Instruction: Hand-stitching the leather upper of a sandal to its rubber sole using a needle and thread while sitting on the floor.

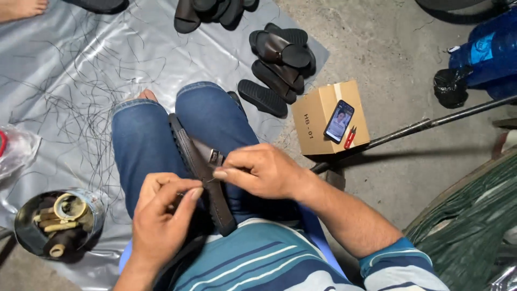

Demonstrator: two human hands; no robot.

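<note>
Both hands pinched narrow: left hand and right hand gripping dark brown rubber sandal wedged between denim-clad knees.

The sandal looks like matt black rubber with a small shiny metal buckle. It rests on blue denim jeans, above a glossy grey plastic sheet. The box is plain matt cardboard on rough concrete floor.

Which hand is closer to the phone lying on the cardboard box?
Right. The right hand pinches at the sandal on the lap, on the phone's side. The left hand sits lower and farther away.
</note>
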